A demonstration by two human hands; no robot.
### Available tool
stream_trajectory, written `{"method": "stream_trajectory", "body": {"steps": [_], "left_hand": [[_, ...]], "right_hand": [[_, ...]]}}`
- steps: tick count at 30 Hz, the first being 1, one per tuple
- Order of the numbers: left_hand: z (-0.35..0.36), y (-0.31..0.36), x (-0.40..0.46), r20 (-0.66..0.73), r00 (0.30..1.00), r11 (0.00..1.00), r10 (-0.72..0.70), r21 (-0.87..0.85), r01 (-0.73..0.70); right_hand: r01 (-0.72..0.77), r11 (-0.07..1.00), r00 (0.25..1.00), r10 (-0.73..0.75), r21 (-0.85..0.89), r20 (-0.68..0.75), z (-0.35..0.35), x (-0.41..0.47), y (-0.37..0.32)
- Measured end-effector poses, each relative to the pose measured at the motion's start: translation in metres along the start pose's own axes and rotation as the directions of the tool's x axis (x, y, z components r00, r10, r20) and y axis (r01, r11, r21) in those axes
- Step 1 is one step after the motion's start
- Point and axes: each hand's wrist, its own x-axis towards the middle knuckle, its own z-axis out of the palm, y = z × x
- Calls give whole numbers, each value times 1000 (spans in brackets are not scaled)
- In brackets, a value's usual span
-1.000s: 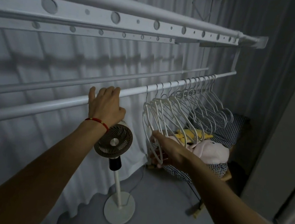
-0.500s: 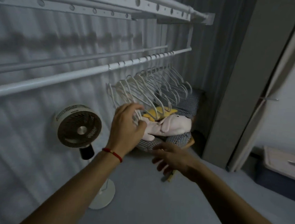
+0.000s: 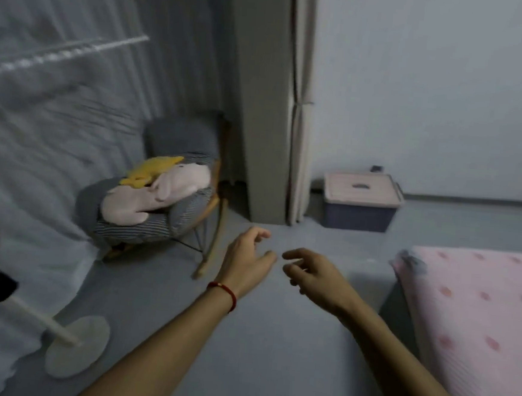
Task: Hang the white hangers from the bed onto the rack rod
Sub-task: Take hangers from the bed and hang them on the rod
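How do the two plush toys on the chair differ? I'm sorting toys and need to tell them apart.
The yellow toy is smaller and lies on top at the back; the pink toy is larger, stretched lengthwise beneath and in front of it. The yellow one is bright, the pink one pale. Both are soft toys lying on the striped chair cushion.

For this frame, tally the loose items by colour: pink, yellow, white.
Pink: 3, plush, box lid, bed cover
Yellow: 1, toy
White: 1, fan base
Total: 5
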Motion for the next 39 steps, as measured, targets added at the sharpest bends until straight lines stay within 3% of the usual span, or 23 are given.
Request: {"method": "stream_trajectory", "body": {"steps": [4,9,12,17,22,27,30,37,39], "left_hand": [[113,47,-2,227,974,1000,14,4,-15],[231,89,-4,474,878,997,62,17,-80],[304,112,-9,664,743,992,84,11,-122],[412,142,-15,876,468,979,117,-22,-203],[494,169,-21,977,189,945,101,-35,-324],[557,200,-32,997,49,895,54,-26,-445],[605,217,-46,1000,24,860,20,-5,-510],[701,228,-73,986,99,854,-134,165,-493],[724,227,-76,981,111,854,-157,191,-483]], "right_hand": [[-156,986,977,162,51,-139,-68,-45,91],[-391,905,858,424,165,-290,-116,-105,191],[-530,798,727,602,288,-331,-139,-147,246],[-669,553,410,832,496,-374,-171,-203,309],[-617,327,131,940,716,-315,-181,-249,359],[-490,156,-24,981,858,-192,-181,-288,417],[-415,103,-100,982,904,-158,-194,-308,473],[-373,-82,-170,985,924,19,-231,-339,619],[-340,-138,-221,973,930,63,-242,-339,652]]}}
